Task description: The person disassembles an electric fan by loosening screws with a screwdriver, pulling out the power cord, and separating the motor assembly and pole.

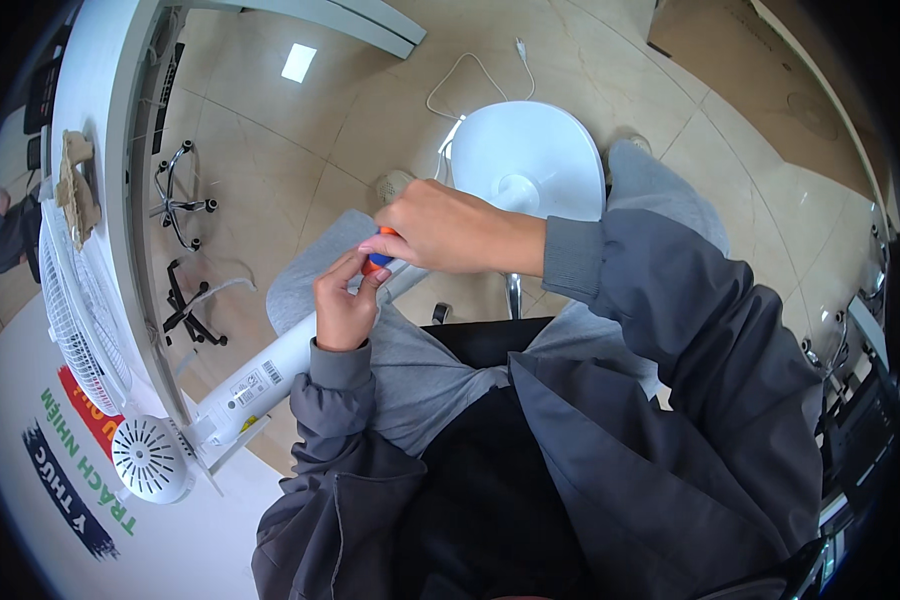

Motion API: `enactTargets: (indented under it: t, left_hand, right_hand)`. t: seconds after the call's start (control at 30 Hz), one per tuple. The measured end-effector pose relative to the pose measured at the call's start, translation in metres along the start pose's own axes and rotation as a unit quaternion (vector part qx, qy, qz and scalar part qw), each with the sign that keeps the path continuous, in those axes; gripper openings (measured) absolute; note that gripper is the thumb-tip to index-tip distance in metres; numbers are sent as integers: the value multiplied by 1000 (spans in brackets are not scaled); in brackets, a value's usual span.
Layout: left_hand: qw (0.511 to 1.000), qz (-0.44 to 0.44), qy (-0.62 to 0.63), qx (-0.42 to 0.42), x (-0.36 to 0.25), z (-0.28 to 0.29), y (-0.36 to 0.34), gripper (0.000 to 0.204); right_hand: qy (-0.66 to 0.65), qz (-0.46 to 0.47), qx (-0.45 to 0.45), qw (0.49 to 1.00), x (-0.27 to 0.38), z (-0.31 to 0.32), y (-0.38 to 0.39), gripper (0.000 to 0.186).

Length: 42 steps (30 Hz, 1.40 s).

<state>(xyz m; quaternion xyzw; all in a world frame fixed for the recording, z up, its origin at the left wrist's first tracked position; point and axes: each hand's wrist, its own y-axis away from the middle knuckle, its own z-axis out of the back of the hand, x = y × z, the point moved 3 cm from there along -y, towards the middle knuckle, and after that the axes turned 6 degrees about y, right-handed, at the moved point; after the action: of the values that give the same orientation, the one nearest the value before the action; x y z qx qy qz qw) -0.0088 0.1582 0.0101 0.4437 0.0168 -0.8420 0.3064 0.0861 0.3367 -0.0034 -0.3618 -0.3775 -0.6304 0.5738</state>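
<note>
A white stand fan lies slanted across my lap. Its pole (285, 362) runs from the motor housing (153, 460) at lower left up to the round white base (530, 150). Over the pole, my left hand (346, 302) pinches a small orange-and-blue handle (378, 262) between thumb and fingers. My right hand (445, 228) is closed round the same handle from above, its fingers curled toward the left hand. The handle's far end and any tip are hidden by the hands, so its exact kind does not show.
The fan's wire grille (80, 310) rests by the white table (30, 400) at left, with torn cardboard (78, 190) above it. A power cord (470, 62) trails on the tiled floor behind the base. A large cardboard box (760, 80) stands at upper right.
</note>
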Motion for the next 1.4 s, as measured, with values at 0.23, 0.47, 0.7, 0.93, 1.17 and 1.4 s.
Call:
enactTargets:
  t: [0.23,0.47,0.7,0.93,1.17,1.4]
  left_hand:
    - [998,34,46,8,-7,6,-1,29]
    - [983,101,138,66,6,12,-4,25]
    - [995,79,53,-4,-2,9,-3,24]
    - [998,60,-3,-20,-2,10,-6,27]
    - [994,75,-61,51,-11,17,-14,25]
    - [980,139,128,66,-7,18,-11,24]
  right_hand:
    - [51,120,-56,990,-2,-9,1,21]
    - [79,240,-87,964,3,-10,1,31]
    - [23,156,-100,982,5,6,2,34]
    - [12,51,-26,998,-2,-3,-8,42]
    - [-4,130,-12,991,2,-5,-5,23]
    - [69,195,-49,977,-3,-6,-8,27]
